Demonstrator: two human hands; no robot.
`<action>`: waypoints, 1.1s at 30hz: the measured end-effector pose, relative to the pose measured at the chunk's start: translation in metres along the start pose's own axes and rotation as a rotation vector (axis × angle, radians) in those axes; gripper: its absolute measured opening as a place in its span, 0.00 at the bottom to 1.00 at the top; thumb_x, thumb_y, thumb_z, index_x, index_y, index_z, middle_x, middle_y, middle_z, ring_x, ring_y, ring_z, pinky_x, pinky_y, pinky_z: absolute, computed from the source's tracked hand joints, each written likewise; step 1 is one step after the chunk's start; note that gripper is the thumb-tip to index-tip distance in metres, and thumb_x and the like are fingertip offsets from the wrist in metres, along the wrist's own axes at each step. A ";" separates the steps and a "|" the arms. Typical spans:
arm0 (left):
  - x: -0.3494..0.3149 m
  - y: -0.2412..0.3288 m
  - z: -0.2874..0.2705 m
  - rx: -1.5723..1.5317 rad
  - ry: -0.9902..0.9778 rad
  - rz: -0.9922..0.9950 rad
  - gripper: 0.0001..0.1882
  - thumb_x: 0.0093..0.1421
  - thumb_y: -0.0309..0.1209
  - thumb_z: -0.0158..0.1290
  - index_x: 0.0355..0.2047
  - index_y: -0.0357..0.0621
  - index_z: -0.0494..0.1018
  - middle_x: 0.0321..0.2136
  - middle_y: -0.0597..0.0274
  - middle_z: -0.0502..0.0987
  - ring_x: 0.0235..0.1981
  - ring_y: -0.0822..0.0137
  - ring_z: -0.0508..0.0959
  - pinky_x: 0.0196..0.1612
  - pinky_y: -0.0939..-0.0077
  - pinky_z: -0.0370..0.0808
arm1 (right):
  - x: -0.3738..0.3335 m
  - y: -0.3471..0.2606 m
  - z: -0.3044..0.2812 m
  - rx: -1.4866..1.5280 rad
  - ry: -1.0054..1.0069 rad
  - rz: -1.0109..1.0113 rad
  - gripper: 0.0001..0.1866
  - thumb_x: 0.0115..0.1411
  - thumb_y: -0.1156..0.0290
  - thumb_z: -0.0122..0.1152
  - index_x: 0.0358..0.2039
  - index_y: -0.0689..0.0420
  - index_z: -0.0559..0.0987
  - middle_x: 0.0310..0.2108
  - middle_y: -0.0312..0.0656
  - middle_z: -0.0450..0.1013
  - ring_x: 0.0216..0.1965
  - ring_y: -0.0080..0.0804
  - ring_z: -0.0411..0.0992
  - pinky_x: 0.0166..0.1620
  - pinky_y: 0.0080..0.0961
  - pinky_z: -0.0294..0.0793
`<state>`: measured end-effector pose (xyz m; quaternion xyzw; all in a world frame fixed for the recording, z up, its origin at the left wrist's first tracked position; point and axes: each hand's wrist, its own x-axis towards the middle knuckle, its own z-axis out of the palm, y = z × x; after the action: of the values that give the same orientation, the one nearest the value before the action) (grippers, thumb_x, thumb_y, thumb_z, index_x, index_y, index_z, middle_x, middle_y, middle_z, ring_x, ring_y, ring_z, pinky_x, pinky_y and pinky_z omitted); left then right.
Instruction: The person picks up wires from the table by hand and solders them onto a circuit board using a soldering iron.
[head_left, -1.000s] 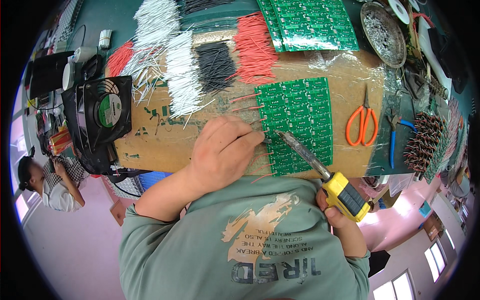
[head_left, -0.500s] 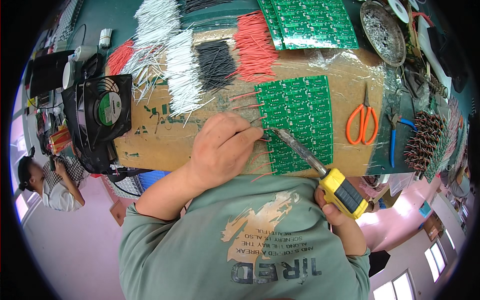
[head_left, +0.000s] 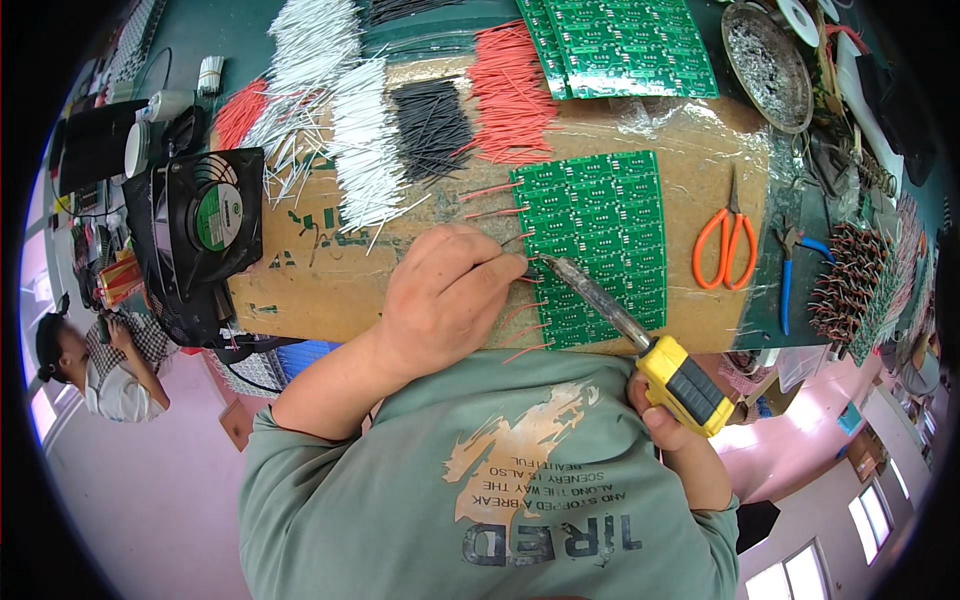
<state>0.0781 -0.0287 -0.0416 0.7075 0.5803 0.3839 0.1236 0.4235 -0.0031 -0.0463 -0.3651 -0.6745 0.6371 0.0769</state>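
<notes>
A green circuit board panel (head_left: 600,235) lies on the brown worktop, with several red wires (head_left: 490,190) sticking out from its left edge. At the middle of that edge, my left hand (head_left: 440,290) is closed, thumb and forefinger pinched on a thin red wire whose end meets the board. My right hand (head_left: 665,425) is wrapped around the yellow and black handle of a soldering iron (head_left: 683,385). The iron's tip points up and left, resting at the board's edge just right of my left fingertips. Most of the pinched wire is hidden by my fingers.
Piles of white wires (head_left: 368,140), black wires (head_left: 430,128) and red wires (head_left: 510,95) lie beyond. Stacked green boards (head_left: 630,45) and a round metal dish (head_left: 765,68) sit at the back. Orange scissors (head_left: 725,245) and blue pliers (head_left: 787,290) lie right; a black fan (head_left: 207,215) stands left.
The soldering iron has shifted very slightly left, its tip staying at the board's edge. My left hand keeps its pinch in the same place.
</notes>
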 end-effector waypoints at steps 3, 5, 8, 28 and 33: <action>0.000 0.000 0.000 0.006 -0.001 0.001 0.19 0.44 0.13 0.62 0.39 0.38 0.80 0.33 0.58 0.76 0.34 0.57 0.78 0.37 0.65 0.76 | -0.001 0.002 0.001 -0.013 0.031 -0.006 0.19 0.59 0.49 0.63 0.22 0.50 0.75 0.23 0.37 0.71 0.25 0.43 0.71 0.28 0.37 0.68; 0.000 -0.001 0.001 0.004 0.000 0.003 0.19 0.44 0.13 0.62 0.39 0.38 0.80 0.33 0.58 0.76 0.34 0.57 0.78 0.37 0.65 0.76 | -0.002 0.003 0.002 -0.024 0.019 0.012 0.18 0.59 0.49 0.63 0.23 0.49 0.75 0.23 0.38 0.72 0.25 0.43 0.71 0.28 0.37 0.69; 0.000 -0.001 0.001 0.003 0.004 -0.002 0.19 0.44 0.13 0.62 0.38 0.38 0.80 0.32 0.58 0.77 0.34 0.57 0.78 0.37 0.65 0.76 | -0.002 0.003 0.003 -0.020 0.012 0.016 0.19 0.59 0.50 0.64 0.23 0.51 0.75 0.23 0.37 0.71 0.24 0.41 0.71 0.28 0.35 0.68; 0.002 0.002 0.001 -0.007 0.015 -0.013 0.17 0.45 0.13 0.63 0.37 0.39 0.80 0.32 0.58 0.76 0.34 0.57 0.78 0.37 0.64 0.76 | -0.006 -0.012 0.012 0.474 0.212 0.008 0.23 0.57 0.51 0.72 0.26 0.58 0.74 0.21 0.36 0.70 0.21 0.28 0.67 0.26 0.26 0.66; -0.003 0.010 -0.007 0.036 0.023 0.026 0.17 0.44 0.14 0.64 0.37 0.38 0.81 0.31 0.59 0.77 0.34 0.58 0.77 0.36 0.66 0.75 | -0.013 -0.008 0.007 0.407 0.181 -0.036 0.21 0.59 0.53 0.70 0.26 0.57 0.74 0.21 0.35 0.70 0.21 0.29 0.68 0.26 0.26 0.66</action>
<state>0.0804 -0.0363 -0.0314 0.7129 0.5790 0.3830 0.0992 0.4256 -0.0155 -0.0355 -0.3858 -0.5288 0.7232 0.2205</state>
